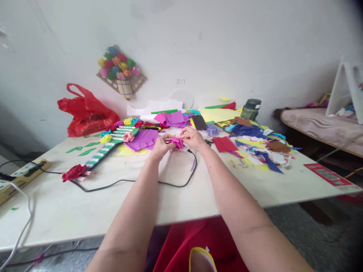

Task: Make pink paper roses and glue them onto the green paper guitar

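Observation:
Both hands meet over the middle of the table around a small folded piece of magenta crepe paper (177,142). My left hand (161,146) is closed on its left side, fingertips pinched. From the right, my right hand (195,139) pinches at its upper edge. A thin pale stick seems to lie across the top of the paper between the fingers; its ends are hidden. To the left are purple paper sheets (143,139) and a green and white decorated panel (110,146) with paper flowers on it. A dark phone (199,122) lies just beyond my right hand.
A black cable (113,185) loops across the table (93,215) below my hands. Paper scraps (255,139), red paper (224,144) and a dark green bottle (251,109) are on the right. A red plastic bag (87,113) and a power strip (22,177) are on the left.

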`<state>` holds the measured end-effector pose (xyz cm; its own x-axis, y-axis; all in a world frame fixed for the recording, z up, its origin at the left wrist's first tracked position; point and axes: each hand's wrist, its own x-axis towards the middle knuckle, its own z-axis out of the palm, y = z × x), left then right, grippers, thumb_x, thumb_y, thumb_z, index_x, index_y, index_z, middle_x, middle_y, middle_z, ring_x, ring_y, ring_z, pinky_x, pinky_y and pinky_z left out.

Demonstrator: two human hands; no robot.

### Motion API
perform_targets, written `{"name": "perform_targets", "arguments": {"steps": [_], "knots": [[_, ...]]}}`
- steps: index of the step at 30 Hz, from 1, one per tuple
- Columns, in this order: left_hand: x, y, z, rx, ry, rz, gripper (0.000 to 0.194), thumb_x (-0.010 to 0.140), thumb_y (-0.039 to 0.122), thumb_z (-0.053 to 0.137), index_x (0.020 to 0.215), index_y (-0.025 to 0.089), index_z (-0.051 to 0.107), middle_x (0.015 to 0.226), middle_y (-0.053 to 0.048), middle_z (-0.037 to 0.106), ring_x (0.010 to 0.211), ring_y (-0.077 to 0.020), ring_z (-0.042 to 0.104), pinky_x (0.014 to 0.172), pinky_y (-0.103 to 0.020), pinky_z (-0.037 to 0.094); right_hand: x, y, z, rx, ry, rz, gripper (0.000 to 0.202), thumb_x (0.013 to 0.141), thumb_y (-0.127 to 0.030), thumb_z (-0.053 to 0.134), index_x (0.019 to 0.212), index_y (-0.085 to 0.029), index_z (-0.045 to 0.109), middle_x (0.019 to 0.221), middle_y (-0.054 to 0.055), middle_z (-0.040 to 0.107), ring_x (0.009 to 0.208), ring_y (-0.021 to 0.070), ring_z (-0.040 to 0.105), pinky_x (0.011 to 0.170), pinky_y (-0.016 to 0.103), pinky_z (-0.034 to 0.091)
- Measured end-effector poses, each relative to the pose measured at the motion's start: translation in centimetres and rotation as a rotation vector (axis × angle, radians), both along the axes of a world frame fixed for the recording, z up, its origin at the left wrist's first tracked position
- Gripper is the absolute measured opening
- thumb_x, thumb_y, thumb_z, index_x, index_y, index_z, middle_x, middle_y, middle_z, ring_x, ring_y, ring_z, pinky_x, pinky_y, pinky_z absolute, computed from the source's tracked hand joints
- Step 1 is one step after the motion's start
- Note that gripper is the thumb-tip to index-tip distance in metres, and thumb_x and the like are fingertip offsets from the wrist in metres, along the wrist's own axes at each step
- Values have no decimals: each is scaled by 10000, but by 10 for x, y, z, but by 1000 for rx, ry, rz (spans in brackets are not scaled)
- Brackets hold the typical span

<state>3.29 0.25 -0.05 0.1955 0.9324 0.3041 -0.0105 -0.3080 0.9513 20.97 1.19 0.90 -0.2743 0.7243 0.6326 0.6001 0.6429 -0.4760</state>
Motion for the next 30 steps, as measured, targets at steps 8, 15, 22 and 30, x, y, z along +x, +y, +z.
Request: {"name": "perform_targets", "arguments": {"steps": [8,15,22,30], "knots": [[-1,-7,6,3,-29,-48,254,535,178,690,773,131,614,638,5,603,588,-128,543,589,-254,404,4,0,2,-2,-41,19,267,750,-108,583,876,-265,759,906,17,632,842,141,583,752,244,452],[-6,4,-1,-48,-147,-112,206,645,308,633,763,141,663,678,-10,590,609,-117,512,573,-237,378,6,1,3,-38,-40,18,240,766,-159,602,920,-264,754,896,23,649,811,141,584,707,235,437],[-6,2,0,-33,-66,-115,382,715,516,640,677,137,625,627,-12,570,598,-111,525,639,-247,420,7,-1,4,-52,-61,6,257,764,-135,587,921,-251,754,901,31,666,802,142,593,691,239,432],[-4,4,-1,37,-7,-20,425,727,556,615,623,145,587,566,-2,541,549,-112,497,621,-273,426,5,-2,2,-12,-107,-61,276,777,-159,542,928,-262,749,927,18,682,816,151,598,681,251,437]]}}
